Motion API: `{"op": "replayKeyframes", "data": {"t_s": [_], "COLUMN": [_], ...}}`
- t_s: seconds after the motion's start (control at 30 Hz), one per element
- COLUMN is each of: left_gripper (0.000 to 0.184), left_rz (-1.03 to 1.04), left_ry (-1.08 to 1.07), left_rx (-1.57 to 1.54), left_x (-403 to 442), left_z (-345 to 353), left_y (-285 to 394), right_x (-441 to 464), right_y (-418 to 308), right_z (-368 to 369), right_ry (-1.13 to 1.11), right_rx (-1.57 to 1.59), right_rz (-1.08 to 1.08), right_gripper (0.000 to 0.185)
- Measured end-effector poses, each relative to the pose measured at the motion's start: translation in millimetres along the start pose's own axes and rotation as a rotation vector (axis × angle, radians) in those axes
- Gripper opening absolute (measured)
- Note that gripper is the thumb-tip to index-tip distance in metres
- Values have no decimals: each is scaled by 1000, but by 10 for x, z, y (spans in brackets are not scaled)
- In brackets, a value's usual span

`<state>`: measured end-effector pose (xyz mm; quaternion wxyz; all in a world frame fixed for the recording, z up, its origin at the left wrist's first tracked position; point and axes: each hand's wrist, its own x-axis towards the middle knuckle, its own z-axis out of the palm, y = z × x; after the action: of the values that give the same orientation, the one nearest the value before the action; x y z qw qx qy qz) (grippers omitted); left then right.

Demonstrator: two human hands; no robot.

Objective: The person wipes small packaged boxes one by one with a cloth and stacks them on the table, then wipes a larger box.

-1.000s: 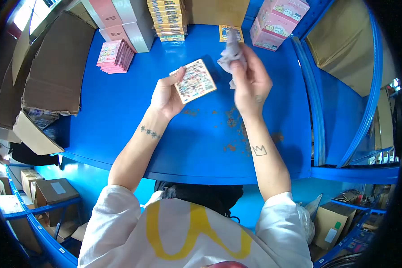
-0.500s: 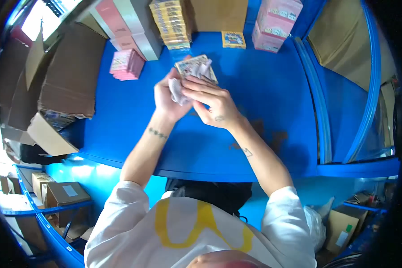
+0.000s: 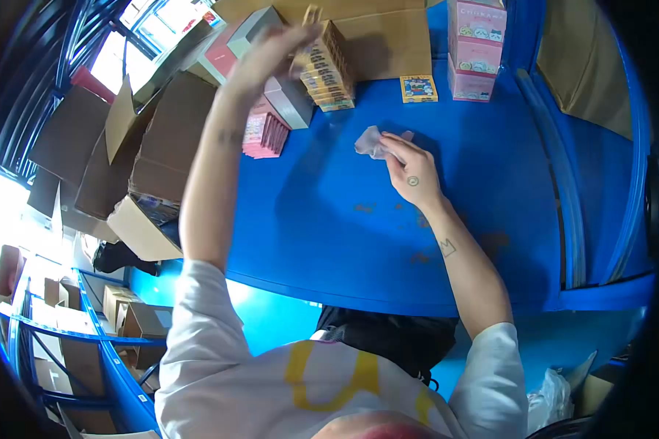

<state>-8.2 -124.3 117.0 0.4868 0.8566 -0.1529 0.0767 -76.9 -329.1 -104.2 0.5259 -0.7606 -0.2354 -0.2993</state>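
Raised at the upper left, my left hand (image 3: 267,62) is at the top of the tall stack of yellow boxes (image 3: 326,77). Its fingers are smeared by motion, and I cannot make out whether they grip anything. Just beyond the fingertips a small yellow edge (image 3: 313,13) shows. Over the middle of the blue table (image 3: 329,234), my right hand (image 3: 410,164) is closed on a crumpled whitish cloth (image 3: 371,142), which sticks out past the fingers to the left.
Pink packs (image 3: 265,135) lie beside the yellow stack. One flat yellow box (image 3: 418,88) rests near the back cardboard (image 3: 388,44). Pink boxes (image 3: 476,55) are stacked at the back right. An open carton (image 3: 150,227) stands at the left edge.
My left hand has moved up and left to the yellow stack; the box it held under the cloth is gone from the middle. My right hand has moved right with the cloth. The view has shifted.
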Motion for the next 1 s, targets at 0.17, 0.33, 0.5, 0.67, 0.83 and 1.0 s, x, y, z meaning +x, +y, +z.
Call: {"op": "replayKeyframes", "data": {"t_s": [0.17, 0.33, 0.5, 0.67, 0.83, 1.0], "left_gripper": [63, 61, 59, 55, 50, 51], "left_rz": [-68, -95, -130, -394, -103, 16], "left_ry": [-35, -67, 10, 118, 89, 60], "left_rx": [873, 1002, 1016, 906, 913, 987], "left_x": [639, 1015, 1386, 1412, 1451, 1480], "left_z": [113, 230, 134, 318, 142, 178], "left_y": [526, 276, -183, 106, -350, -318], "right_x": [-71, -63, -61, -75, -59, -57], "right_y": [-35, 18, 43, 40, 22, 19], "right_z": [-10, 13, 28, 28, 20, 15], "right_ry": [-87, -99, -133, -149, -160, -170], "right_rx": [-14, -17, -1, -4, -3, -2], "right_rz": [7, 2, 46, 54, 57, 60], "right_gripper": [34, 35, 36, 35, 35, 34]}}
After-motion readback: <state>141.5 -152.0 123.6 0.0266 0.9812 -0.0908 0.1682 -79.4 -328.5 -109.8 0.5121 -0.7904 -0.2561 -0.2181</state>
